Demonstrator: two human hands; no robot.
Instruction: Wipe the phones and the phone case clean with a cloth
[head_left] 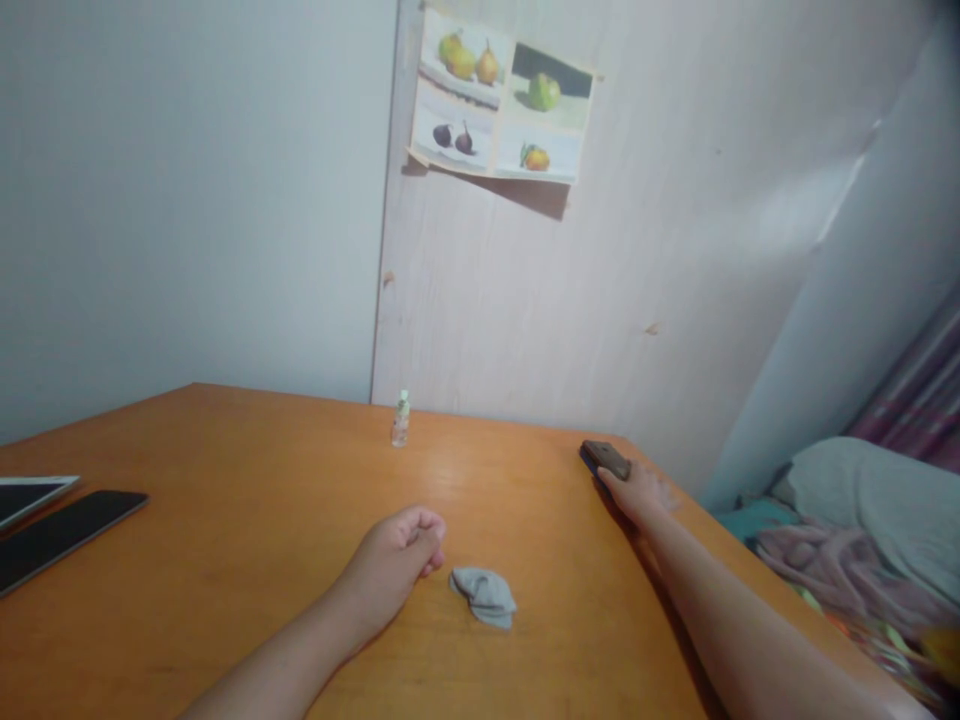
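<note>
My right hand (pixel 643 488) reaches to the far right of the wooden table (pixel 300 470) and grips a dark phone (pixel 606 458); the thumb lies along its near side, and the other fingers are partly hidden and blurred. My left hand (pixel 397 560) rests on the table with its fingers curled into a loose fist, and nothing shows inside it. Just right of that fist lies a crumpled grey cloth (pixel 486 596), apart from the hand.
A small clear bottle (pixel 401 420) stands upright near the table's back edge. At the left lie a black tablet-like slab (pixel 67 535) and a white-framed device (pixel 34 492). Beyond the right edge is bedding (pixel 855 560). A fruit poster (pixel 502 100) hangs on the wall.
</note>
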